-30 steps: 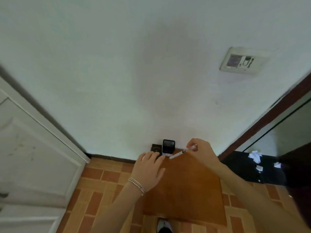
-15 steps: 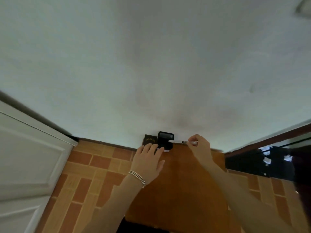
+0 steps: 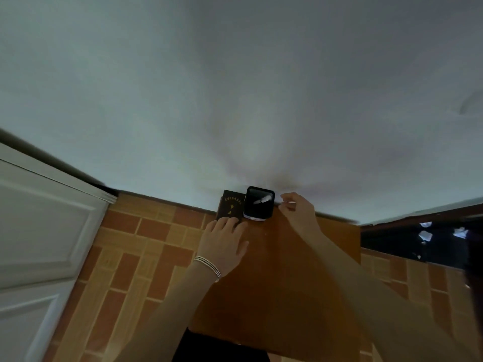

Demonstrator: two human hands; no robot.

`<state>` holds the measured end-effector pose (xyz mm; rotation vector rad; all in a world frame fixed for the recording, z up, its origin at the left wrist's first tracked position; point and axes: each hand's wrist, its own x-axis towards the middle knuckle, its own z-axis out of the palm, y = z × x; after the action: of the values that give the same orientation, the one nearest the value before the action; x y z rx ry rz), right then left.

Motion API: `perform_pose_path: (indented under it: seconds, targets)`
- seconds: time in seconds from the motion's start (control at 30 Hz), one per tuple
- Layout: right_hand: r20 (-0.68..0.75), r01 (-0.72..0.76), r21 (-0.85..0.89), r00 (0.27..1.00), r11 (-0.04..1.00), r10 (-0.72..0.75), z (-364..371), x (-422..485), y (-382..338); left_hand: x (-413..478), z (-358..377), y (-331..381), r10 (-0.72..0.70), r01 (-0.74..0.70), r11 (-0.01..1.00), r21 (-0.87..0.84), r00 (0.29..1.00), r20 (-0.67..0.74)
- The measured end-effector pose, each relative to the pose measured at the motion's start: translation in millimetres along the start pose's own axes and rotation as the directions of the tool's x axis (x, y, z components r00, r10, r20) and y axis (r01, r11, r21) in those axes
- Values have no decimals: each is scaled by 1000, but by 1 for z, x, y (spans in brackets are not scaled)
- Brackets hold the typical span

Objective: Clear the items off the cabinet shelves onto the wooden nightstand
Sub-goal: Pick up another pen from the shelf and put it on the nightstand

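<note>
Nightstand of brown wood (image 3: 287, 283) already carries 2 items at its back edge by the wall: 1 dark booklet with gold lettering (image 3: 231, 206) and 1 black square gadget with a glossy screen (image 3: 258, 203). Left hand (image 3: 224, 246) lies flat, fingers spread, fingertips touching the booklet; right hand (image 3: 298, 211) pinches 1 thin white thing just beside the gadget, identity unclear. Cabinet out of view, so what remains cannot be judged.

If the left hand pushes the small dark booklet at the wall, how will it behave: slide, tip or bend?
The booklet lies flat on the nightstand, so it will probably slide, not tip. It looks thin, so likely light. The gadget right beside it may get nudged too.
</note>
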<state>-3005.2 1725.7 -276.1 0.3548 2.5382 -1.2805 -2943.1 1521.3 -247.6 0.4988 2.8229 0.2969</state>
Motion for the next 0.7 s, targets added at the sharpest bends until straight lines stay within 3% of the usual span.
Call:
perform_pose_path:
  seconds: [0.17,0.27,0.47,0.6,0.7]
  targets:
    - [83,195,-215,980,957,-181,-18,-10,-17,-2,-21,-1,6,-5,1000,17,1000,-28]
    - [217,367,-360,927,858,-305,-33,-22,-42,-7,-48,0,-13,14,1000,15,999,-37]
    - [346,621,-578,774,529,-531,-67,-50,-119,-30,-131,-11,-52,59,997,43,987,-151]
    - [416,715,-668,589,206,-693,-81,-69,-191,-58,-203,-29,-68,94,992,85,962,-266]
    - [450,736,-676,456,40,-768,-83,-86,-255,-87,-253,-47,-102,155,982,106,916,-389]
